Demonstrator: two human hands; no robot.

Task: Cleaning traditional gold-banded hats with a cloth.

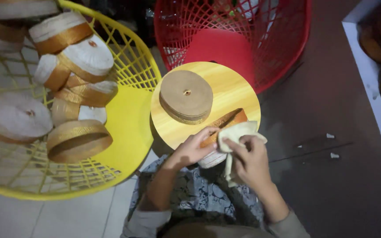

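Note:
My left hand (193,147) grips a roll of golden-orange ribbon (227,120) at the near edge of a small round wooden table (234,90). My right hand (248,158) presses a pale cream cloth (239,131) against that roll. A flat brown disc-shaped roll (186,94) with a centre hole lies on the tabletop, just beyond my hands.
A yellow plastic basket (128,123) at the left holds several gold and white ribbon rolls (78,140). A red plastic basket (225,39) stands behind the table. A white ledge (375,97) with dark round objects runs along the right. Dark floor lies at the right.

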